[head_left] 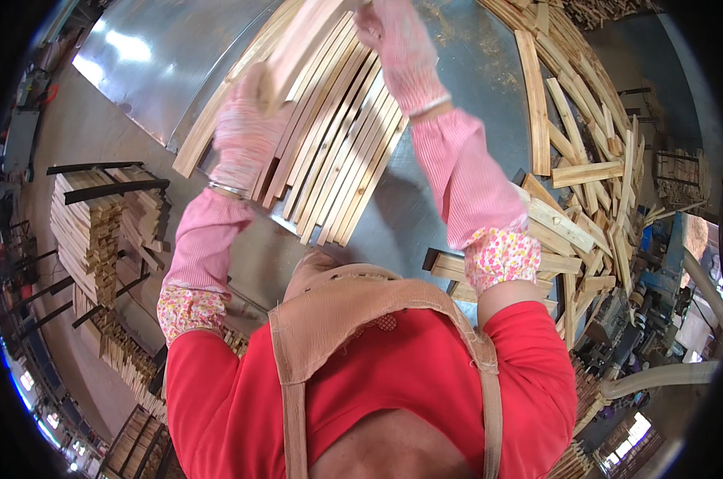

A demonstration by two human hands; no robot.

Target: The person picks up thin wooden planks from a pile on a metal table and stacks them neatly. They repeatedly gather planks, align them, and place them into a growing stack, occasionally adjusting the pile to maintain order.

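Both my hands wear pink-and-white knit gloves, blurred by motion. My left hand [253, 132] is closed on the near end of a pale wooden board [307, 44], held above the metal table [433, 188]. At the board's far part, by the upper edge of the picture, my right hand [397, 56] has its fingers curled against it; its grip is partly hidden. Beneath lies a row of narrow wooden strips [341, 144], side by side and slanting up to the right. A longer strip [198, 144] lies left of them, partly behind my left hand.
Loose wooden pieces [573, 227] are heaped at the right, with long strips [593, 72] curving along the table's far right. On the left, cut boards [90, 231] are stacked on a dark rack. A pale hose [657, 379] runs at the lower right.
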